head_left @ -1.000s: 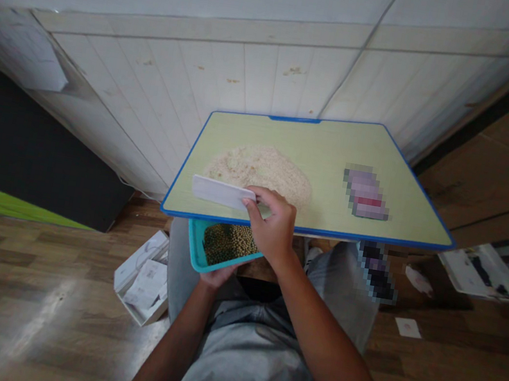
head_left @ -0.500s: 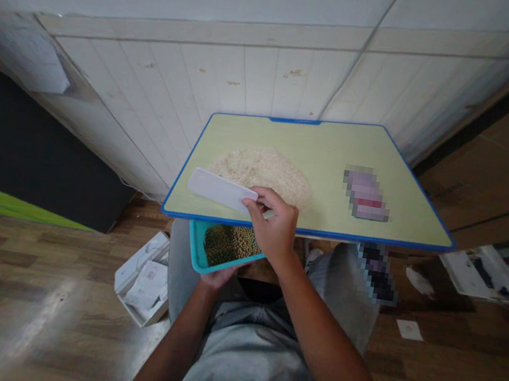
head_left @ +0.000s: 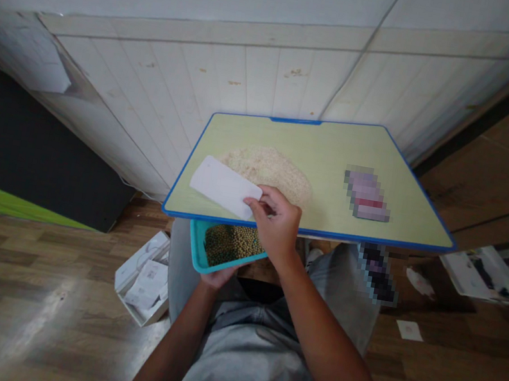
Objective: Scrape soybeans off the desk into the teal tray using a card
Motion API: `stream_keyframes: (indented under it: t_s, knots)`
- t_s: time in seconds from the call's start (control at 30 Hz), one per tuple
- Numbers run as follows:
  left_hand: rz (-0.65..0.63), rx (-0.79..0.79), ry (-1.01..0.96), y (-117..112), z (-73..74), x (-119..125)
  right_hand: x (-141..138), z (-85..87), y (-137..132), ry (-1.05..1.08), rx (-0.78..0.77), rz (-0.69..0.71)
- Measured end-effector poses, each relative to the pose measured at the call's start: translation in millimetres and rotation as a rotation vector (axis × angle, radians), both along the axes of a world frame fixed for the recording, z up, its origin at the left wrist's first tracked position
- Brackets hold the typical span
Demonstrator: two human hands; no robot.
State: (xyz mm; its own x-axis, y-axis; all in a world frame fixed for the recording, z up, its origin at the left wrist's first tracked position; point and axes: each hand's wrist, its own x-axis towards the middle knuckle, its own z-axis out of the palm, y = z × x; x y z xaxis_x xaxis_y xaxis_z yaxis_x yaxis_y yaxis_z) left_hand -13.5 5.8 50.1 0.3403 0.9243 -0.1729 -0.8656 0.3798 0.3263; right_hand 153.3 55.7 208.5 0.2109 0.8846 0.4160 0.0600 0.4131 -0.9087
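Between the thumb and fingers of my right hand [head_left: 277, 217] is one end of a flat white rectangular scraper [head_left: 223, 186], tilted over the table's near left part. Behind it, a spread of pale grains [head_left: 266, 163] lies on the yellow-green tabletop. My left hand [head_left: 219, 276] holds a teal tray [head_left: 198, 252] from below, just under the table's front edge; most of its fingers are hidden by the tray. Small round tan beads or beans [head_left: 233, 244] fill part of the tray.
The small table [head_left: 329, 151] has a blue rim and stands against the white panelled wall [head_left: 165, 84]. A blurred-out pinkish rectangle [head_left: 366, 193] lies on its right side. An open white box [head_left: 144, 282] stands on the floor at left. A pixelated dark object [head_left: 377, 273] rests on my right thigh.
My right hand has turned the white scraper so that more of its flat face shows and its far end sits higher. The teal tray and my left hand have hardly moved.
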Motion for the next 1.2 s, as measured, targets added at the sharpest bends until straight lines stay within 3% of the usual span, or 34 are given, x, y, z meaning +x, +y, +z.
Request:
stream_keyframes:
  t_s: [0.63,0.9,1.2]
  knots:
    - [0.043,-0.087,0.228,-0.8,2.9,4.1,8.7,4.9,-2.3,-0.095,0.002,-0.047]
    - [0.005,-0.048,0.021,-0.6,-13.2,-3.5,15.1,7.3,4.3,-0.093,-0.021,-0.097]
    - [-0.022,-0.049,-0.018,1.1,-22.2,-5.5,51.6,22.0,22.3,-0.059,0.003,-0.332]
